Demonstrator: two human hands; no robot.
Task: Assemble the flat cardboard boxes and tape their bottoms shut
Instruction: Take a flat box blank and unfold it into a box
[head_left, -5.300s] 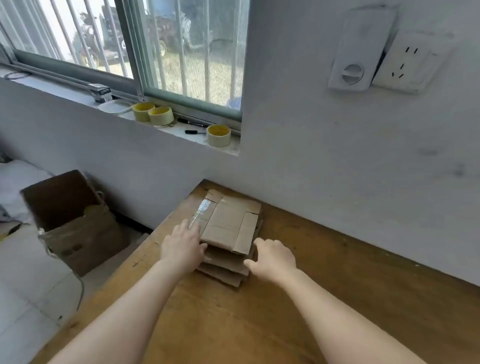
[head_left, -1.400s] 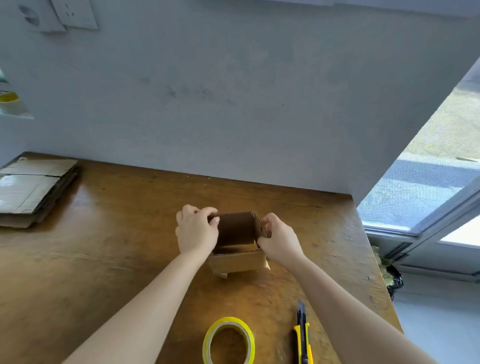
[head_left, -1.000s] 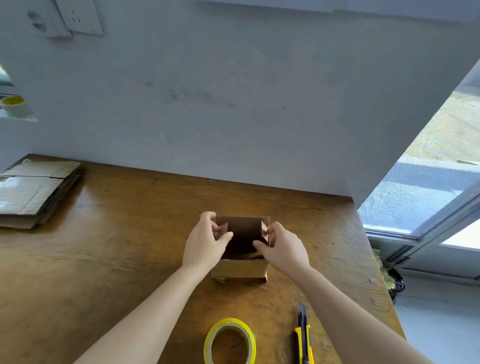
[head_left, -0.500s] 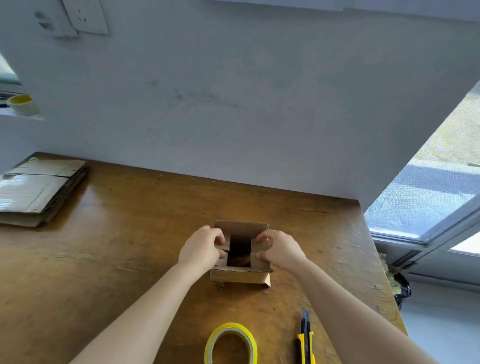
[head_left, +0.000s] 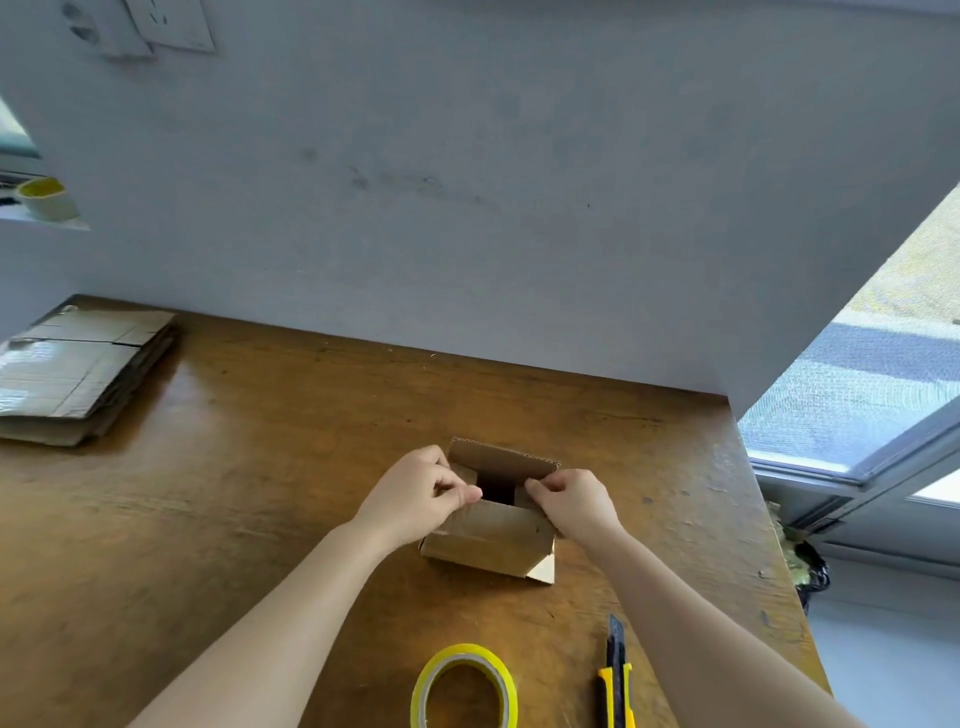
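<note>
**Both hands pinch the side flaps of one small box**

Left hand (head_left: 415, 499) and right hand (head_left: 576, 504) have their fingers curled. Each pinches a short side flap at the open top of the small cardboard box (head_left: 493, 540), the left hand on the left flap and the right hand on the right.

A grey wall (head_left: 467, 208) rises behind the wooden table (head_left: 260, 493). At the table's far left corner lies a stack of flat cardboard boxes (head_left: 78, 374), well apart from the hands. The small box stands on the table right of centre. Its far flap is upright and its near flap leans towards the person, with a dark opening between them. A flap corner sticks out at the box's lower right. Near the front edge a yellow tape roll (head_left: 464, 653) lies flat. Just to its right is a yellow and black utility knife (head_left: 615, 675), its blade end pointing away from the person.
</note>
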